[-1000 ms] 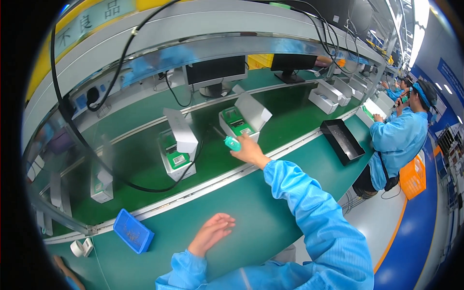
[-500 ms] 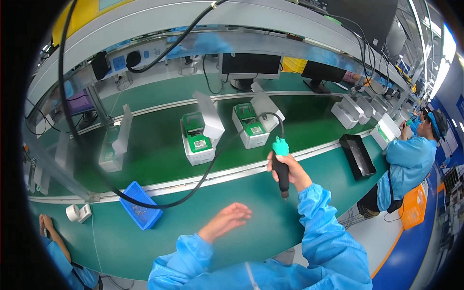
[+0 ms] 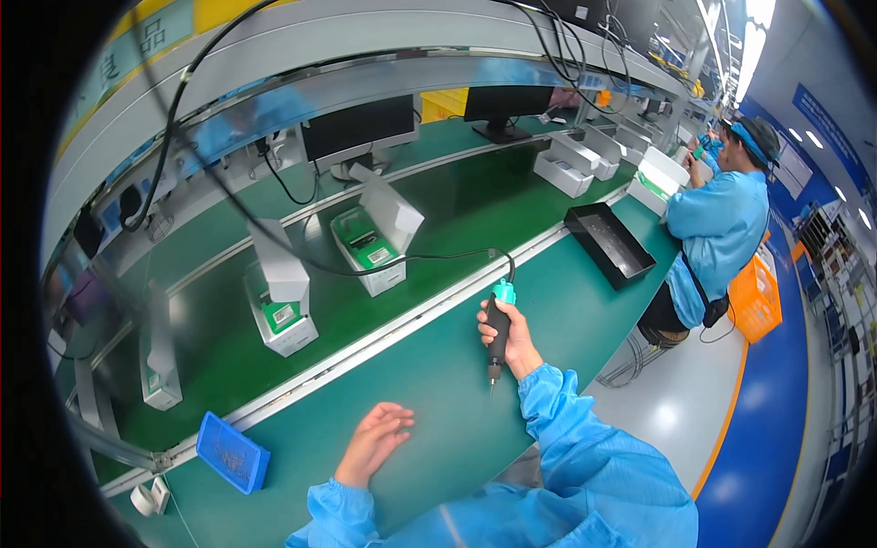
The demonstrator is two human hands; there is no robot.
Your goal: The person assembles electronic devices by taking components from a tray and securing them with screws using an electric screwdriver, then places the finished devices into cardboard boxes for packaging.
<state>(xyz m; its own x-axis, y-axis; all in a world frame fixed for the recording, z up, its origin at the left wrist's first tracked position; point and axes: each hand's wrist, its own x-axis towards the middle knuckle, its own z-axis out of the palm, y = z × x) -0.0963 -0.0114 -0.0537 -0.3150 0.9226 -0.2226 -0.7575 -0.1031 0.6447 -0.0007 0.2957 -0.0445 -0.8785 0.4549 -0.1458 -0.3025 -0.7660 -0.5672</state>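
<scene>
I see the right hand [image 3: 517, 338] wrapped snug round a screwdriver [image 3: 497, 331], cord [image 3: 411, 262] looping off its end, left hand [image 3: 375, 441] kinda loosely spread over the desk [image 3: 438, 384].

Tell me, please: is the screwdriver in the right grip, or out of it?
In: the right grip wraps around the black-bodied screwdriver, whose narrow tip sticks out toward the picture's lower edge.

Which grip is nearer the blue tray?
Left. The left grip is to the right of the blue tray, not touching it; the right grip, holding the corded screwdriver, is farther right and farther forward.
</scene>
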